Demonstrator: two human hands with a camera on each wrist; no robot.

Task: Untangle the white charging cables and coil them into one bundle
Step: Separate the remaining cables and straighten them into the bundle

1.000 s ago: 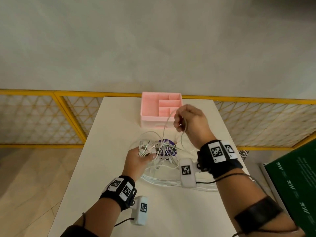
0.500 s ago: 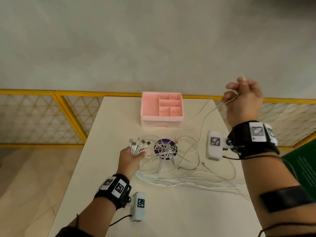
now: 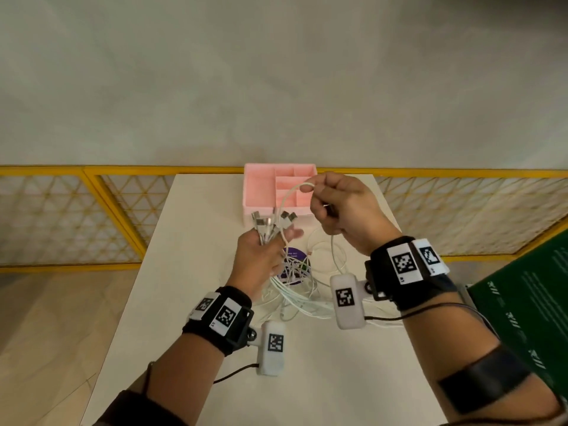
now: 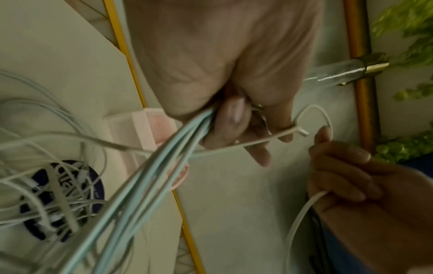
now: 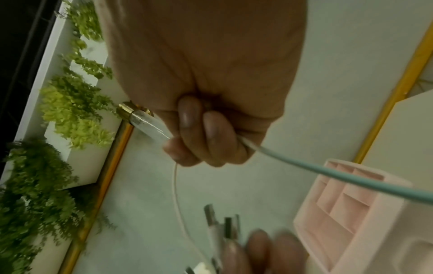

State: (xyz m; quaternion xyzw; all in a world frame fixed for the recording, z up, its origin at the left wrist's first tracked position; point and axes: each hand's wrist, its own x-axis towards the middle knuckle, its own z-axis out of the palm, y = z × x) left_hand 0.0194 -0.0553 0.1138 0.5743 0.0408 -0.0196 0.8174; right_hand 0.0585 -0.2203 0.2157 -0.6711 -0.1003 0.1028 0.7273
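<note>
Gripping a bunch of white charging cables (image 3: 270,232), the person's left hand (image 3: 258,262) has its fingers curled round them just below the connector ends, which fan out at 12 o'clock of the fist, in front of the pink organizer box (image 3: 261,192). Right hand (image 3: 344,207) at 2 o'clock of the left, raised above the table (image 3: 190,272), fingers curled, holding a single cable (image 3: 290,195) that loops over its fingertip and arcs down to the left hand. Cable tails drop from the left fist into a loose tangled heap (image 3: 295,290) on the table at 5 o'clock of that hand, lying across a purple round disc (image 3: 293,253). Heap sits mid-table between both wrists. Pink box at the table's far edge, 12 o'clock. Yellow railing (image 3: 92,170) behind. Green board (image 3: 528,302) at 3 o'clock, off the table edge.
</note>
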